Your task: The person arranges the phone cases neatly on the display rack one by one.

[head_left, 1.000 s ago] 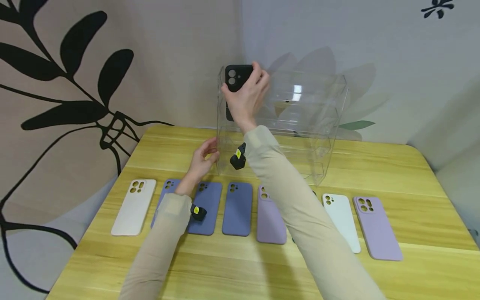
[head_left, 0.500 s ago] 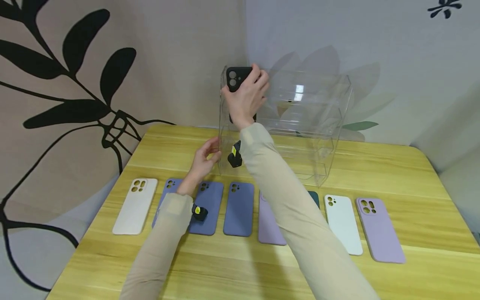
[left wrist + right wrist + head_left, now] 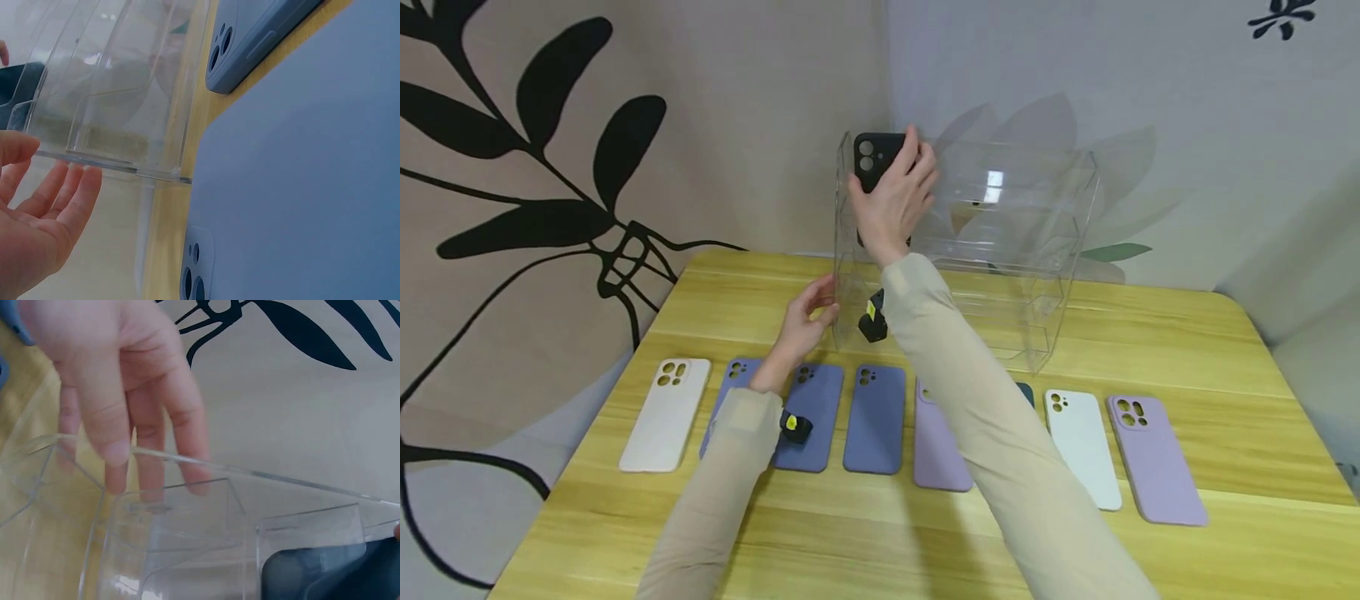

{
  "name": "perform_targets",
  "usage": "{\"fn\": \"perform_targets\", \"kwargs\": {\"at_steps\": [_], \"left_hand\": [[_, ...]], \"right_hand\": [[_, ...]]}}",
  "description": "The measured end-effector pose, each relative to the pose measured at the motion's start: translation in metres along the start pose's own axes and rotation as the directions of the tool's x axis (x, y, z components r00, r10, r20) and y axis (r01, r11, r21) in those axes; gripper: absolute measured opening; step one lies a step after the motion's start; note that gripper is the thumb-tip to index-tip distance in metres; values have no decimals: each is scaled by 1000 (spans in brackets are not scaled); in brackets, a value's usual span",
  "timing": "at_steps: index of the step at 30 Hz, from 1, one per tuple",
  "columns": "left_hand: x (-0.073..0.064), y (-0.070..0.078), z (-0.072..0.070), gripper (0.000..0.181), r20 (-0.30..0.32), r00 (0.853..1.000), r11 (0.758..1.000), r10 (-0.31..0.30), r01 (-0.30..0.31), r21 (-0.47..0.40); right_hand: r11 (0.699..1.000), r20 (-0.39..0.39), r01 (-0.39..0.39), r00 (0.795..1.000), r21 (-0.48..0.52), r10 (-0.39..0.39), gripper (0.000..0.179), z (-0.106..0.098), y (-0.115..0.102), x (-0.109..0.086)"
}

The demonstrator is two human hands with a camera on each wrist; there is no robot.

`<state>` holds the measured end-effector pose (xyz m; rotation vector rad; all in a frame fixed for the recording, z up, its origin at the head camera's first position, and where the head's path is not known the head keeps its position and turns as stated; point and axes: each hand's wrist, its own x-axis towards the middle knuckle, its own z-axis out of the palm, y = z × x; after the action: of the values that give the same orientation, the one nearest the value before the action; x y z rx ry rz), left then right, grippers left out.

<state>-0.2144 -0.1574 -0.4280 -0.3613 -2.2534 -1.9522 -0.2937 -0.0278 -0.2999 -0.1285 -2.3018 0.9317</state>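
Black phone case [image 3: 877, 155]: right grip [image 3: 895, 198] pinches opposite edges; square it on the clear rack [image 3: 1015, 225] before release, left grip [image 3: 805, 323], fingers relaxed, lightly touching the rack's side.

Arms [image 3: 1000, 400] extended, right hand [image 3: 895, 198] raised, left hand [image 3: 802, 325] lower

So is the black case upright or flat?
Upright: the right hand holds the case on end at the stand, camera holes uppermost.

Wooden table [image 3: 820, 533] — phone cases [image 3: 874, 421], clear rack [image 3: 992, 242]
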Motion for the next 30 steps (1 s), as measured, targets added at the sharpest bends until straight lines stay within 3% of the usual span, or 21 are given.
{"fn": "perform_targets", "kwargs": {"at_steps": [3,7,11,20,30], "left_hand": [[2,-7,-1,46,-3,1000,1000,0,0,-3],[3,-10,0,46,-11,1000,1000,21,-22,-11],[4,-11,-3,45,-17,1000,1000,24,-24,-18],[3,-10,-7,45,-25,1000,1000,13,-13,-1],[6,-13,-8,46,-11,1000,1000,2,-2,6]], "right_hand": [[992,-18,117,993,49,-116,88,-4,8,-3],[960,-35,265,964,88,-263,82,-12,18,-4],[935,-24,338,941,111,-338,78,-21,25,-5],[907,-20,358,932,224,-363,77,-37,34,-10],[843,-38,396,911,365,-411,74,-59,49,-21]]}}
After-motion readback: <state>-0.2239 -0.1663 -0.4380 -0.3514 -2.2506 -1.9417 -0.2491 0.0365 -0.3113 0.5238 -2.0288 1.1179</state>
